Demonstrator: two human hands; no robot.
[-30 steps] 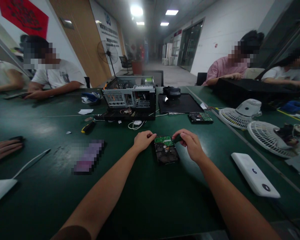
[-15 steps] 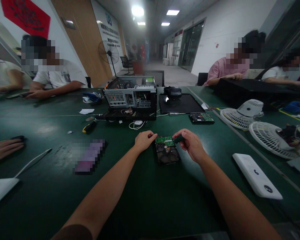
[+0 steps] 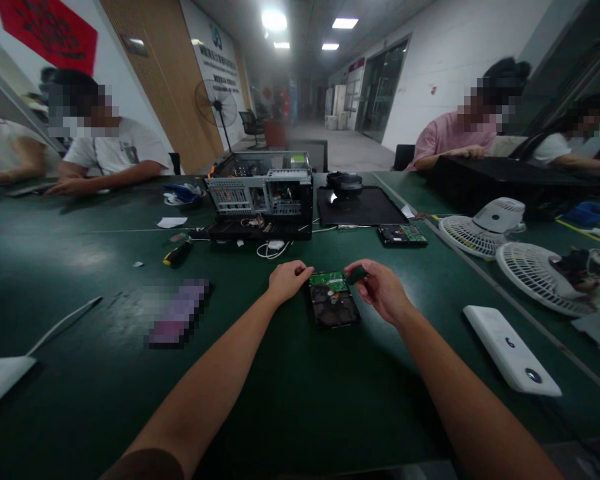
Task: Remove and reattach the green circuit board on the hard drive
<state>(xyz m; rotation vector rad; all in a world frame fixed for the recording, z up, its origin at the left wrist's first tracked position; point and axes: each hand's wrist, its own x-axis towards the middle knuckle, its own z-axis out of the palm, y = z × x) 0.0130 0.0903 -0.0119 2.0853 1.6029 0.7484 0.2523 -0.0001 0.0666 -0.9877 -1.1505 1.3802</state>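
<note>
A hard drive [image 3: 334, 307] lies on the green table in front of me, its green circuit board facing up at the far end. My left hand [image 3: 289, 279] has its thumb and fingers closed at the drive's far left corner. At the far right corner, my right hand [image 3: 380, 287] pinches a small dark green piece [image 3: 357, 274]. That piece sits right beside the circuit board; its exact kind is too small to make out, and whether it touches the board I cannot tell.
An opened computer case [image 3: 260, 197] stands ahead. Right of it are a black panel [image 3: 363, 207] and a second hard drive [image 3: 403, 235]. White fan parts [image 3: 545, 277] and a white power bank [image 3: 513, 350] lie right. Leftward are a yellow-black screwdriver [image 3: 177, 253] and a pixelated phone [image 3: 180, 312].
Another person's hand and the dark object under it have left the view at the left. The dark green piece in my right hand has tilted up slightly. My left hand stays at the drive.
</note>
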